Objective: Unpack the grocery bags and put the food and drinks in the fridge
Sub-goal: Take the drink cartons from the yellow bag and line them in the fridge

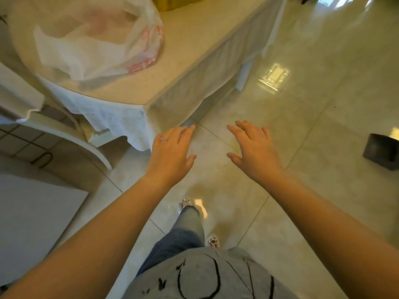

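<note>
Both the left hand and the right hand reach forward over the tiled floor with fingers spread wide and holding nothing, while the white plastic grocery bag lies on the cloth-covered surface well beyond and left of the left fingers.

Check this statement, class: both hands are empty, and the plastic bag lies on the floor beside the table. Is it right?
Not quite. The head view shows the bag lying on the table, not the floor. The left hand and right hand are indeed empty.
</note>
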The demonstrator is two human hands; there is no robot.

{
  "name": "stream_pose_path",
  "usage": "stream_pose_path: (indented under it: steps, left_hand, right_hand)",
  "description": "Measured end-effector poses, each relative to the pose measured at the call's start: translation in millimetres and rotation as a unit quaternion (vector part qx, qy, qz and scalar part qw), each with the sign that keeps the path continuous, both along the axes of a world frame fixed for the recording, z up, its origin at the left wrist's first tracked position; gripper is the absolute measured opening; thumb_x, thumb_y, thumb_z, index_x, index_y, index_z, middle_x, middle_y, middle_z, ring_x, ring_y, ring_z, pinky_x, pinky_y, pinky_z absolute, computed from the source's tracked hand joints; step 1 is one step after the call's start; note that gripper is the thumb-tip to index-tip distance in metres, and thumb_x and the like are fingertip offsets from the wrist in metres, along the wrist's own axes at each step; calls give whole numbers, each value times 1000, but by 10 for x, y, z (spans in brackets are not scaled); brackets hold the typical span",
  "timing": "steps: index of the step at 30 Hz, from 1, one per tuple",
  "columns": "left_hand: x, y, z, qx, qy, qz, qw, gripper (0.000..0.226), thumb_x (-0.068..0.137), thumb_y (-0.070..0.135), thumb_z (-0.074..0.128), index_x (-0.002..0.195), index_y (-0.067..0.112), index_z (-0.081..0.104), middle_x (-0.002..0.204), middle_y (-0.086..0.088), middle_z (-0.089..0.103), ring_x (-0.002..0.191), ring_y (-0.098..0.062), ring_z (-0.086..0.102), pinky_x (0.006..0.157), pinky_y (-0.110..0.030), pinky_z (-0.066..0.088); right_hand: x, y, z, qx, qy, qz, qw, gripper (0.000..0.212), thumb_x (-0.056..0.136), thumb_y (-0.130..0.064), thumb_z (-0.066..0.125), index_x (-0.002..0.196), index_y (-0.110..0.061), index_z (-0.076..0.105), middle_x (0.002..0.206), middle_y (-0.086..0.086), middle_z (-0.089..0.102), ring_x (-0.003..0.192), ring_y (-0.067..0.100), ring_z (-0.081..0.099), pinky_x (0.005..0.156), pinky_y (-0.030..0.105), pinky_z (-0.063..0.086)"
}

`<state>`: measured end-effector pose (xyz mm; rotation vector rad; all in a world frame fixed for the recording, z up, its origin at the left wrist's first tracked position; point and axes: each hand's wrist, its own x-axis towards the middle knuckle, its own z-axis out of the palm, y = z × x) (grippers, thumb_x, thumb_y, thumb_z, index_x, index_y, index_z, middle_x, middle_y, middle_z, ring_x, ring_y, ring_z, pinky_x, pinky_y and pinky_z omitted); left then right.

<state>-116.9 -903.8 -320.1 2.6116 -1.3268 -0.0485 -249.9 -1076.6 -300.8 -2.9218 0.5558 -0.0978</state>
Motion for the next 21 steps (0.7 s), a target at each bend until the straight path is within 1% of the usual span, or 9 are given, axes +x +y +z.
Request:
stream_pose_path:
  steps: [5,9,11,15,18,21]
  left_hand:
    - [579,-799,-77,12,-9,-19,1000,67,81,36,65,139,13,38,131,-10,51,118,-30,48,95,-50,41]
    - [1238,-1490,-57,9,1,-29,1000,68,83,36,63,141,16,35,137,-9,47,122,-29,46,98,-51,40]
    - [1555,-1787,-13,8,-4,-34,999,68,81,35,66,139,15,38,135,-10,49,121,-31,48,98,-53,39]
    - [2157,-2307,105,-7,-10,-42,999,68,73,29,74,133,10,48,127,-13,56,116,-33,53,93,-56,43]
    - [2548,-2664,184,-20,-8,-28,999,67,72,28,75,132,12,50,127,-12,56,117,-32,53,96,-56,42]
    - [2900,-3001,203,-21,-11,-14,1000,66,75,30,72,134,13,47,130,-11,55,120,-30,51,97,-56,41]
  right_hand:
    - [531,-695,-62,-7,10,-6,1000,65,82,-36,67,139,-21,39,146,7,37,138,26,29,111,52,19]
    - [1268,-1322,-10,-20,13,-6,1000,67,81,-36,67,140,-21,38,145,7,38,137,26,29,111,53,18]
    - [1601,-1595,48,-23,23,-7,999,68,82,-37,65,141,-21,35,147,6,35,138,25,28,112,52,16]
    - [2148,-2099,149,-11,33,-15,999,68,83,-38,64,141,-23,32,149,5,32,140,24,24,113,52,14]
    - [2504,-2471,194,-5,20,-11,1000,68,82,-37,66,141,-22,35,148,5,35,139,24,26,113,52,16]
    - [2895,-2847,231,9,6,0,1000,68,82,-36,66,141,-23,36,149,6,34,139,24,27,113,50,16]
